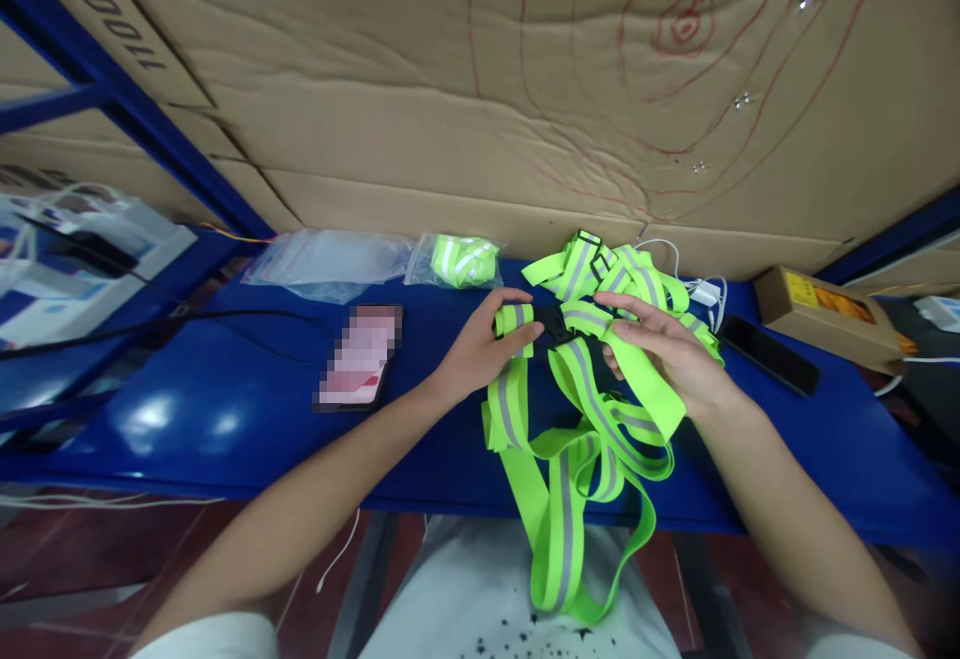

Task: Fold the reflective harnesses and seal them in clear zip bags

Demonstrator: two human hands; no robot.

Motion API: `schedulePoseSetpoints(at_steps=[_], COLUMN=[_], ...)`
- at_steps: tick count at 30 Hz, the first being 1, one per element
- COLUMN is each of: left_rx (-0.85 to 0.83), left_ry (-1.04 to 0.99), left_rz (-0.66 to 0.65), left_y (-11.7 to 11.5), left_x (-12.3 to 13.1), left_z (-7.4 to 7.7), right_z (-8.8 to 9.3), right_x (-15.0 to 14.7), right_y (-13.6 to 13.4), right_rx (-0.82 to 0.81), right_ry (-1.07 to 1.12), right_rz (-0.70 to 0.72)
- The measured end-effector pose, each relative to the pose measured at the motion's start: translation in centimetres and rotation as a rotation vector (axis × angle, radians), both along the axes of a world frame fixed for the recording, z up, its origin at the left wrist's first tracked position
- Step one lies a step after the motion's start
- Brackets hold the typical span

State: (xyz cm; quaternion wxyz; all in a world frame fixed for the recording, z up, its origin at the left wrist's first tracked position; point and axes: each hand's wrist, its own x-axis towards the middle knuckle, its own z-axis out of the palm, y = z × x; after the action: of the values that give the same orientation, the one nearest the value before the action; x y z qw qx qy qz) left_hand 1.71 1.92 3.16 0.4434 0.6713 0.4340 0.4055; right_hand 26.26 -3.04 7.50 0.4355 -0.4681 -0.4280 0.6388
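Behind everything, a tall wall of brown cardboard [375,89] stands at the back, marked with red curved lines (rings, toward the right). Before it runs a shiny blue worktop [187,379]. Over the middle of that lies a long yellow-green strap [566,499] with a grey stripe, partly lifted by both hands and looped down past the front edge, against the person's pale shirt [480,599]. The left hand [480,349] has its fingers closed around a folded part of the strap, thumb on top. The right hand [675,349] has its fingers bent narrowly on another stretch, which drapes down beside the palm.

Just beyond the right hand sits a heap of similar straps [637,274]. Farther right is a brown box [825,319] with a yellow label; at the back left lie flat clear bags [337,259]. Next to them is a small clear bag [465,261] with a rolled strap inside. One phone [360,354], its screen blurred, lies left of the left hand; a dark phone [771,354] lies near the box. Smaller again are a white plug [705,292] behind the heap and a black buckle [553,324] between the hands.
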Motion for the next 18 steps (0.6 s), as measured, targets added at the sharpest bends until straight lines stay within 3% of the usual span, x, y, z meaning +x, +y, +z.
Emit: schedulePoseSetpoints(at_steps=[3, 6, 8, 13, 18], left_rx=[0.150, 0.180, 0.044, -0.598, -0.845], left_ry=[0.080, 0.064, -0.023, -0.349, -0.489], left_rz=[0.041, 0.038, 0.003, -0.076, -0.047], left_y=[-0.2, -0.5, -0.6, -0.1, 0.6], left_x=[-0.1, 0.0, 0.1, 0.2, 0.1], left_z=[0.0, 0.3, 0.6, 1.0, 1.0], right_z=[0.1, 0.2, 0.1, -1.5, -2.0], right_x=[0.0, 0.0, 0.1, 1.3, 1.3], right_y=[-0.3, -0.4, -0.3, 1.0, 1.1], right_rx=[0.076, 0.181, 0.245, 0.411, 0.760], right_ry=[-0.113, -0.187, -0.203, -0.455, -0.953], right_rz=[0.054, 0.085, 0.073, -0.071, -0.189])
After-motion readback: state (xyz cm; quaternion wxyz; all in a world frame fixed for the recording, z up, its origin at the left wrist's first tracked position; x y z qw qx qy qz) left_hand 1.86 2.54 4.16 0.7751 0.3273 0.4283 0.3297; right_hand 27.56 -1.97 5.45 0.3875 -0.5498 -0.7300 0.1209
